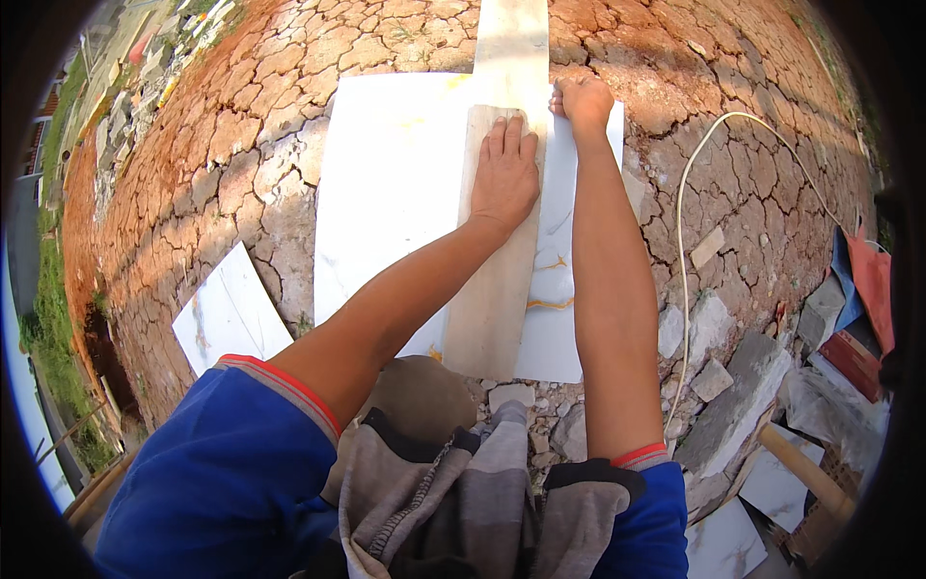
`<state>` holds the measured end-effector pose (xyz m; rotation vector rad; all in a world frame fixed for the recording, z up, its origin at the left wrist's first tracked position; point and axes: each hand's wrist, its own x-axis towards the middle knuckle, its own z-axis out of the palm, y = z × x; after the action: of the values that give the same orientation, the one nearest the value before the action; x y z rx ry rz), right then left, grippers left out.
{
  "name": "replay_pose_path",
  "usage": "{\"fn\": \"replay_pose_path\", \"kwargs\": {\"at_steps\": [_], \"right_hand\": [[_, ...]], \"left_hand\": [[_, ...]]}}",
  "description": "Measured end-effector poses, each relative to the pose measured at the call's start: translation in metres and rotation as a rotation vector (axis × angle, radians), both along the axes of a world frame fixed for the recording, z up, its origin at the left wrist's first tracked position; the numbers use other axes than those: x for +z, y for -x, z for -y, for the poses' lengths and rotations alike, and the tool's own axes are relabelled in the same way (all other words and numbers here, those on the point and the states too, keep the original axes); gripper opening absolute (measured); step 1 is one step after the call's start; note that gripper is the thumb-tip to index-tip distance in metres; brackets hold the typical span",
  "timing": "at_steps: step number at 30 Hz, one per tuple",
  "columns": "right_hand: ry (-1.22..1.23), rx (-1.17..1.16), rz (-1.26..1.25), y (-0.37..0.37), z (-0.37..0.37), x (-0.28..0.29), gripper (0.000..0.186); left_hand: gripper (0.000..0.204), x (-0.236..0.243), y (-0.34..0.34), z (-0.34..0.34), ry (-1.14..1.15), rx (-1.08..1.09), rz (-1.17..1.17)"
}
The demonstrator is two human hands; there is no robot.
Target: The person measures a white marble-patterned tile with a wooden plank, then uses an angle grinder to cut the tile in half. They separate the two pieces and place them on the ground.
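A large white tile point(381, 203) with grey and golden veins lies in front of me. Along its right part rests a pale wooden board point(490, 304). Stretched out flat, the fingers of my left hand point(506, 179) lie on the board's far half. My right hand point(586, 101) is closed at the tile's far right corner, fingertips pointing left toward a second, longer plank point(512, 43). Whatever those fingers pinch is too small to make out. That plank runs away from me past the tile's far edge.
Cracked reddish earth point(260, 106) surrounds the tile. A tile offcut point(231, 309) lies at left. On the right are a pale cable point(681, 212), concrete rubble point(738, 396), a wooden handle point(805, 473) and more tile pieces point(728, 540).
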<state>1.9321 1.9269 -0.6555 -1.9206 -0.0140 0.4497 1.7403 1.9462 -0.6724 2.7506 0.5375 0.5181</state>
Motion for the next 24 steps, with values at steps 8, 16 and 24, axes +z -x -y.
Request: {"fn": "replay_pose_path", "kwargs": {"at_steps": [8,16,24], "right_hand": [[0.465,0.323,0.365,-0.009,-0.002,-0.008,0.028],[0.440,0.436,0.399,0.141,0.110,-0.009,0.030],[0.921,0.797,-0.458,0.449,0.300,0.098,0.017]], "left_hand": [[0.036,0.003,0.001,-0.001,0.037,-0.012,-0.005],[0.035,-0.003,0.001,0.000,0.016,-0.031,0.042],[0.037,-0.009,0.004,0.006,0.010,-0.027,-0.009]]}}
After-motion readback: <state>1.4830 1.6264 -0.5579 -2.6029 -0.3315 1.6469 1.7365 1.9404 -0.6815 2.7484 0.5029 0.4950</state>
